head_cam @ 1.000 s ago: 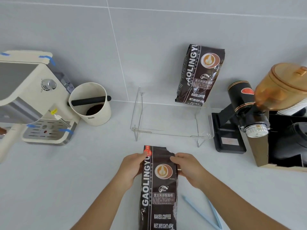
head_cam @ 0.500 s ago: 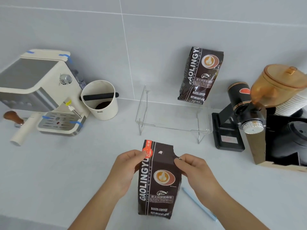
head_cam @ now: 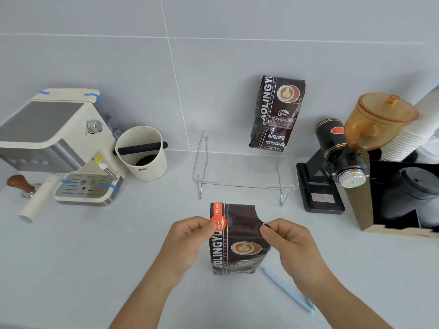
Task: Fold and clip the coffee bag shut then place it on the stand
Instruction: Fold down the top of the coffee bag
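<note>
A dark brown coffee bag (head_cam: 237, 248) with an orange seal sticker stands upright on the white counter in front of me. My left hand (head_cam: 187, 241) pinches its upper left edge at the sticker. My right hand (head_cam: 289, 243) pinches the upper right edge, where the top has a torn notch. The bag's flat top strip rises unfolded above my fingers. A light blue bag clip (head_cam: 289, 290) lies on the counter to the right of the bag, under my right forearm. The clear acrylic stand (head_cam: 244, 184) sits just behind the bag.
A second coffee bag (head_cam: 276, 115) leans on the wall at the stand's back right. A cream espresso machine (head_cam: 57, 143), wooden tamper (head_cam: 20, 184) and knock box (head_cam: 142, 153) stand left. A black grinder (head_cam: 342, 160), paper cups and lids occupy the right.
The bag has been raised from lying flat to standing upright on the counter, both hands still at its top corners. The camera view has shifted back.
</note>
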Motion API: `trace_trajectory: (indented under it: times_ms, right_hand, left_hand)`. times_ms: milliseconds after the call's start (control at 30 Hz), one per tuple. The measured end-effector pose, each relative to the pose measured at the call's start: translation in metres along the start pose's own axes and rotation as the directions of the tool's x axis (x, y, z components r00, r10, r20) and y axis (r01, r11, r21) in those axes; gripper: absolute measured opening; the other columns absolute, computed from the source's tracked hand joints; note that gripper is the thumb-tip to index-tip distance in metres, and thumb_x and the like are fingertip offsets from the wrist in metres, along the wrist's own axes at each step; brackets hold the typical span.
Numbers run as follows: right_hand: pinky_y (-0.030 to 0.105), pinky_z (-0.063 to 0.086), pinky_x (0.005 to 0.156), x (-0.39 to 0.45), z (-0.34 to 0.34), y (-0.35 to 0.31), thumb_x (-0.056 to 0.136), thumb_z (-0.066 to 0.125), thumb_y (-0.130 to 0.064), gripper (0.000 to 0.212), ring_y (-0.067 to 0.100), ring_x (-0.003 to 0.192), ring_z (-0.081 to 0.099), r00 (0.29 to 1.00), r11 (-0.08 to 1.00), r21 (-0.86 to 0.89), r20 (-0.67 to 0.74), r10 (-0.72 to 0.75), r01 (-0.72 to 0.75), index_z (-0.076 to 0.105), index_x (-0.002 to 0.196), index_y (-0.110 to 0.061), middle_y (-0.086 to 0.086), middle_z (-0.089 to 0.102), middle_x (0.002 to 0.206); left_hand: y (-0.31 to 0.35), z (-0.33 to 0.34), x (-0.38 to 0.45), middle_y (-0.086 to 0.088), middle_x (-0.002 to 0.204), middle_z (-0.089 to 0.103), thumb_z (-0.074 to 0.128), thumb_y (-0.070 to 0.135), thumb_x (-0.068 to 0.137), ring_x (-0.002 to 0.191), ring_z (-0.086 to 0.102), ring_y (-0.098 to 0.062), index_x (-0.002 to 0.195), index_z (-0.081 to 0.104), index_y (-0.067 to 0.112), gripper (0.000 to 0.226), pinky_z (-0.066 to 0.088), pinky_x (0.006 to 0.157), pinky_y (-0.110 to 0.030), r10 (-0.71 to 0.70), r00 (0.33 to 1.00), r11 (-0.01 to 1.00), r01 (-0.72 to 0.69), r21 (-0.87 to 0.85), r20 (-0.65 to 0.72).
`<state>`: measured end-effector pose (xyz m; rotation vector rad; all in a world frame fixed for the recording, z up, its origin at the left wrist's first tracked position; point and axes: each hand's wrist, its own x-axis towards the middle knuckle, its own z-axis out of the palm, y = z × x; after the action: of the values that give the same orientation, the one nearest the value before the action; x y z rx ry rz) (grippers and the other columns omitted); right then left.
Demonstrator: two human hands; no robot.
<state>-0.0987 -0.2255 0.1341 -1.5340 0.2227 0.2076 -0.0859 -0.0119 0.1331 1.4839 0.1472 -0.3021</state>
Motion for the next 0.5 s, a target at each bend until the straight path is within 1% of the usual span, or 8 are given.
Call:
trace_trajectory:
  times_ms: [67,100,133,167,233,300,400,500]
  right_hand:
    - [0.033,0.038,0.063,0.0,-0.002,-0.001,0.089,0.063,-0.007,0.025,0.022,0.067,0.047,1.0,1.0,-0.012,0.002,-0.004,0.004,0.069,0.066,-0.009,0.023,0.063,0.068]
    - [0.038,0.037,0.066,0.0,-0.002,-0.002,0.089,0.064,-0.007,0.021,0.023,0.069,0.047,1.0,1.0,-0.02,0.005,-0.004,0.004,0.069,0.069,-0.008,0.03,0.063,0.073]
    - [0.038,0.037,0.067,0.0,-0.002,-0.003,0.089,0.064,-0.005,0.018,0.023,0.069,0.049,1.0,1.0,-0.026,0.003,-0.009,0.009,0.07,0.072,-0.006,0.031,0.064,0.076]
    - [0.035,0.039,0.066,0.001,-0.002,-0.003,0.088,0.063,-0.002,0.016,0.022,0.068,0.052,1.0,1.0,-0.025,0.002,-0.015,0.015,0.07,0.074,-0.005,0.026,0.067,0.074]
    - [0.021,0.043,0.059,0.003,0.0,-0.007,0.087,0.062,0.003,0.018,0.014,0.063,0.059,1.0,1.0,-0.011,0.005,-0.023,0.023,0.071,0.076,-0.008,0.007,0.073,0.069]
    - [0.011,0.043,0.051,0.004,0.004,-0.014,0.087,0.062,0.005,0.02,0.008,0.061,0.063,0.999,0.999,-0.003,0.021,-0.037,0.037,0.071,0.081,-0.011,0.0,0.075,0.071]
    - [0.01,0.041,0.044,0.01,0.009,-0.026,0.086,0.063,0.006,0.018,0.005,0.053,0.059,0.997,0.997,-0.013,0.017,-0.075,0.075,0.068,0.089,-0.011,-0.003,0.073,0.064]
    - [0.013,0.036,0.04,0.016,0.012,-0.032,0.085,0.065,0.005,0.019,0.006,0.044,0.05,0.995,0.995,-0.027,0.005,-0.099,0.099,0.065,0.093,-0.012,-0.003,0.07,0.057]
  left_hand:
    - [0.003,0.0,0.002,-0.007,0.078,0.071,0.068,0.02,0.082,0.077,0.062,-0.011,0.073,0.072,0.003,0.02,0.045,0.079,-0.022,-0.001,1.0,0.999,0.001,0.046,-0.001]
    - [0.004,0.001,0.002,-0.005,0.077,0.072,0.069,0.015,0.085,0.077,0.063,-0.01,0.073,0.072,0.004,0.017,0.047,0.078,-0.019,0.005,1.0,0.999,-0.005,0.051,-0.015]
    - [0.006,0.002,0.002,-0.003,0.075,0.074,0.067,0.01,0.086,0.075,0.064,-0.009,0.072,0.073,0.005,0.015,0.049,0.076,-0.014,0.019,0.999,0.999,-0.017,0.051,-0.034]
    - [0.008,0.004,0.002,-0.003,0.075,0.075,0.066,0.008,0.086,0.074,0.066,-0.009,0.074,0.073,0.005,0.014,0.05,0.074,-0.012,0.035,0.998,0.998,-0.033,0.046,-0.055]
    - [0.012,0.007,0.003,-0.008,0.078,0.078,0.065,0.006,0.086,0.073,0.069,-0.01,0.078,0.075,0.006,0.013,0.052,0.073,-0.014,0.062,0.993,0.998,-0.059,0.031,-0.099]
    - [0.015,0.01,0.006,-0.008,0.076,0.078,0.063,0.004,0.087,0.069,0.069,-0.01,0.082,0.076,0.008,0.014,0.054,0.069,-0.016,0.082,0.988,0.997,-0.081,0.009,-0.134]
    - [0.019,0.015,0.009,0.0,0.071,0.077,0.063,0.002,0.087,0.065,0.068,-0.008,0.086,0.076,0.005,0.013,0.052,0.062,-0.012,0.085,0.985,0.996,-0.088,-0.013,-0.151]
    - [0.023,0.016,0.011,-0.003,0.073,0.078,0.065,-0.001,0.084,0.066,0.069,-0.01,0.092,0.074,0.006,0.013,0.053,0.062,-0.013,0.071,0.984,0.995,-0.082,-0.061,-0.16]
